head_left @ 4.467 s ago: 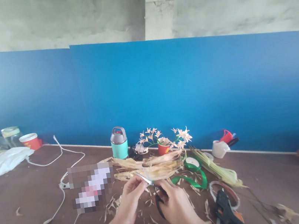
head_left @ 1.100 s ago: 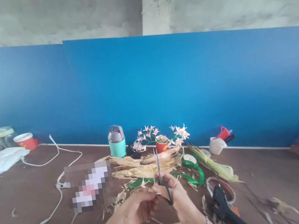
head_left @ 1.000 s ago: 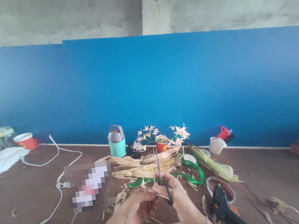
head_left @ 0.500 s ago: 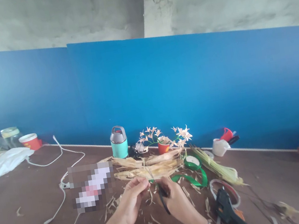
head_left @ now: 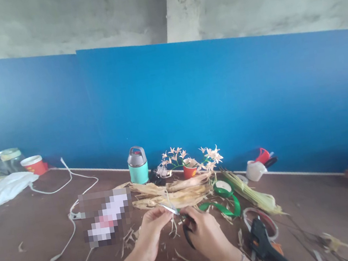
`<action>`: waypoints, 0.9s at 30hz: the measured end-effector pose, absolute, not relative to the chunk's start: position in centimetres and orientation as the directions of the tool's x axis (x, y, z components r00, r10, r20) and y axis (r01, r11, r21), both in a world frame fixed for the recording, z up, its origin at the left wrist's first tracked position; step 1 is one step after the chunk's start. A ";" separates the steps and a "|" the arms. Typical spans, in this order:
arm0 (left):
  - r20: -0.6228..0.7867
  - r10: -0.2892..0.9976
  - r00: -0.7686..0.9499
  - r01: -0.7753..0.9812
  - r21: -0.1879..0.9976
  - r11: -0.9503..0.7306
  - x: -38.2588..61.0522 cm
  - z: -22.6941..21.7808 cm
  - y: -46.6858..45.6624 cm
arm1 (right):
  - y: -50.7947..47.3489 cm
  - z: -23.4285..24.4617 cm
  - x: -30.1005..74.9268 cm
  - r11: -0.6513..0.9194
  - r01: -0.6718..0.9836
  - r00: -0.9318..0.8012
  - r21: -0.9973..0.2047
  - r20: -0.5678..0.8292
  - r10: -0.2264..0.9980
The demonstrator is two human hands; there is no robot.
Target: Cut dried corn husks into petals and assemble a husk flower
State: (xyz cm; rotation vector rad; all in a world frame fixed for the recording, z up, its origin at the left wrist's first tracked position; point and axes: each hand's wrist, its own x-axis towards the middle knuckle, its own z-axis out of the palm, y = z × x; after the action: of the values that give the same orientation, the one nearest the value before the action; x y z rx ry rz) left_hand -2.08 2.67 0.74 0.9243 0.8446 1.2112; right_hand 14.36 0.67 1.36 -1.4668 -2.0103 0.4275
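Over the near middle of the table, my right hand [head_left: 203, 228] grips a pair of scissors [head_left: 188, 235] by the black handles. Their silver blades point left and lie across the fingertips of my left hand [head_left: 152, 228]. That hand is closed in a pinch on a thin pale strip [head_left: 174, 225], seemingly dried husk, which dangles below the blades; its held end is hidden. Just beyond both hands lie dried corn husks [head_left: 177, 199]. To the right of my right hand, green ribbon [head_left: 227, 209] curls from its white spool [head_left: 223, 186].
Husk flowers [head_left: 212, 155] stand around a red cup [head_left: 189, 170] beside a turquoise flask [head_left: 139, 172]. A black glue gun [head_left: 264, 243] and tape roll [head_left: 275, 226] lie at right, near a green stalk bundle [head_left: 255, 194]. White cables [head_left: 73, 226] run at left. Husk scraps litter the front.
The scissors have turned so that their blades point left, across my left fingertips, instead of away from me. My right hand has rotated slightly with them. My left hand stays nearly still.
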 end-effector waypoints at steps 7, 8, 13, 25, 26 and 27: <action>-0.034 0.996 0.086 -0.168 0.985 0.048 -2.2 0.5 2.6 | 0.4 2.4 14.5 0.339 0.816 -0.247 -0.468 0.248 0.937; -0.029 0.996 0.085 -0.149 0.988 0.041 -2.2 0.6 2.5 | 0.4 2.4 14.5 0.341 0.816 -0.250 -0.468 0.246 0.936; -0.024 0.996 0.085 -0.107 0.994 0.033 -2.0 1.1 2.1 | 0.2 2.5 14.5 0.370 0.807 -0.278 -0.461 0.257 0.926; -0.005 0.994 0.107 -0.141 0.990 0.020 -2.0 1.1 2.2 | 0.3 2.5 14.6 0.373 0.863 -0.303 -0.342 0.241 0.922; -0.009 0.995 0.102 -0.146 0.989 0.024 -2.0 1.1 2.2 | 0.4 2.5 14.6 0.373 0.866 -0.305 -0.334 0.241 0.921; -0.011 0.995 0.101 -0.152 0.988 0.026 -2.0 1.1 2.2 | 0.4 2.5 14.6 0.375 0.868 -0.306 -0.326 0.243 0.920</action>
State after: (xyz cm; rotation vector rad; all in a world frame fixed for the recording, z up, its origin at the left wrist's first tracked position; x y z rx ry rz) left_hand -2.04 2.19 1.11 1.1286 1.0329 1.1912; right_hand 14.63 0.37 2.45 -1.5546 -2.2552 0.1868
